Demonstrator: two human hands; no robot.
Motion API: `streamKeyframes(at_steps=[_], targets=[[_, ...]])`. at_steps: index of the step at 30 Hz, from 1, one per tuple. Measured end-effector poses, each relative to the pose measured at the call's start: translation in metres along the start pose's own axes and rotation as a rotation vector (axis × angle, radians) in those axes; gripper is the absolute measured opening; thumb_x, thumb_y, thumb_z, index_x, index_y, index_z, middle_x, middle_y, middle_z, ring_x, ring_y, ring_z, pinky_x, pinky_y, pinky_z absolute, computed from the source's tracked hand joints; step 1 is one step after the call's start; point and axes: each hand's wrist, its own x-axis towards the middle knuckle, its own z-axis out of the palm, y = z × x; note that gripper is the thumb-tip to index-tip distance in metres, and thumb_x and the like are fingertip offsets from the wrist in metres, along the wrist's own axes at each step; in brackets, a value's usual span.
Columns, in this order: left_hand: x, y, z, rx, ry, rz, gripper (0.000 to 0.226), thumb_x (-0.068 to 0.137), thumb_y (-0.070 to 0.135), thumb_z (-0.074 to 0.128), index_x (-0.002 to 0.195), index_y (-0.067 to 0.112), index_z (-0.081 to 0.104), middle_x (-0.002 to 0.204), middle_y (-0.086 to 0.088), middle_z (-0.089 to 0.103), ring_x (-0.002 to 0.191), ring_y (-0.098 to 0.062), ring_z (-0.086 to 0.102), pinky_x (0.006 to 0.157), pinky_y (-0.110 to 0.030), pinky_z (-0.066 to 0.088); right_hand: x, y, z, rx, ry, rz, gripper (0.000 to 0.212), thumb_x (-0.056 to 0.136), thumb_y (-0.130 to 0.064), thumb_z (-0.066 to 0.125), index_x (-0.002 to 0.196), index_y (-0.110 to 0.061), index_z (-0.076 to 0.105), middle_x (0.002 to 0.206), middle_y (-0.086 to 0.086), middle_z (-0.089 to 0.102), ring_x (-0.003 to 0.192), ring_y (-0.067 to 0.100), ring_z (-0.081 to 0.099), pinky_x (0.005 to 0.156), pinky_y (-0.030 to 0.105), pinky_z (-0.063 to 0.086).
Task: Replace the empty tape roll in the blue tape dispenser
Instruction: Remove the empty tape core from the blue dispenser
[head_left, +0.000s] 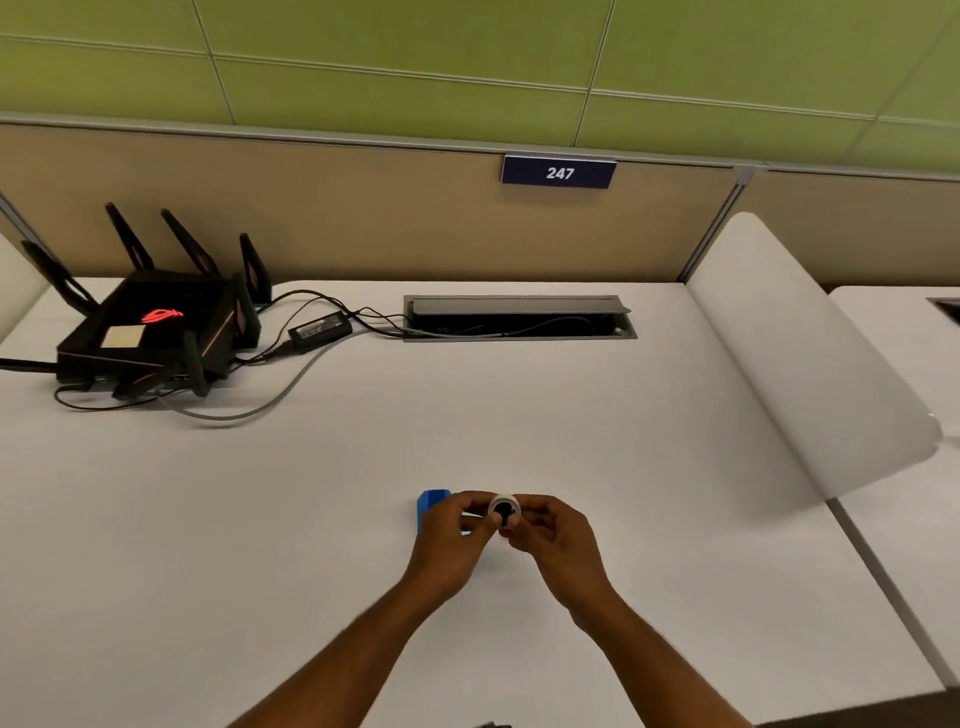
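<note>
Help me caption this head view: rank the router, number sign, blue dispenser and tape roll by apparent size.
1. router
2. number sign
3. blue dispenser, mostly hidden behind the left hand, so unsure
4. tape roll, pinched by both hands

Two hands (452, 530) (550, 535), one tape roll (504, 510), one blue dispenser (430, 503), one router (156, 332), one number sign (558, 172).

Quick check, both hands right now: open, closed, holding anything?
Left hand: closed on the blue tape dispenser.
Right hand: closed on the tape roll, pinched at the fingertips.
</note>
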Motion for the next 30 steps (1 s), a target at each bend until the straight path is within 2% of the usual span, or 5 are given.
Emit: streamKeyframes(at_steps=[6,16,19,23,30], targets=[[0.007,0.008,0.033,0.016,-0.011,-0.093,0.022,0.090,0.024,0.069,0.111,0.016,0.069,0.102,-0.002,0.073,0.093,-0.019,0.072,0.086,-0.035,0.061,0.000,0.012,-0.023,-0.058,0.118,0.013,0.016,0.090,-0.029,0.079,0.104,-0.024,0.078,0.097,-0.006,0.081,0.088,0.012,0.079,0.081,0.030,0.064],[0.042,0.021,0.072,0.205,-0.079,-0.162,0.016,0.091,0.019,0.068,0.104,0.010,0.068,0.102,-0.010,0.073,0.087,-0.022,0.073,0.083,-0.032,0.061,0.028,0.019,-0.059,-0.220,0.153,0.060,0.008,0.088,-0.026,0.080,0.095,-0.023,0.081,0.081,-0.003,0.081,0.075,0.011,0.078,0.083,0.037,0.065],[0.053,0.025,0.082,0.283,-0.084,-0.162,0.013,0.093,0.015,0.064,0.104,0.010,0.066,0.103,-0.012,0.071,0.092,-0.025,0.071,0.088,-0.037,0.060,0.040,0.018,-0.065,-0.254,0.154,0.067,0.010,0.086,-0.028,0.081,0.094,-0.023,0.081,0.082,-0.004,0.081,0.075,0.010,0.078,0.083,0.035,0.065],[0.066,0.029,0.095,0.390,-0.036,-0.173,0.012,0.090,0.010,0.065,0.102,0.011,0.068,0.103,-0.009,0.071,0.092,-0.022,0.067,0.084,-0.031,0.057,0.057,0.018,-0.074,-0.278,0.144,0.088,0.009,0.084,-0.021,0.080,0.093,-0.022,0.082,0.086,-0.004,0.081,0.080,0.014,0.077,0.080,0.032,0.064],[0.084,0.036,0.109,0.370,0.043,-0.243,0.013,0.087,0.013,0.070,0.098,0.007,0.070,0.099,-0.012,0.073,0.093,-0.026,0.068,0.086,-0.038,0.058,0.085,0.020,-0.088,-0.292,0.104,0.135,0.009,0.084,-0.016,0.081,0.093,-0.017,0.083,0.085,0.001,0.082,0.082,0.016,0.078,0.077,0.028,0.063]])
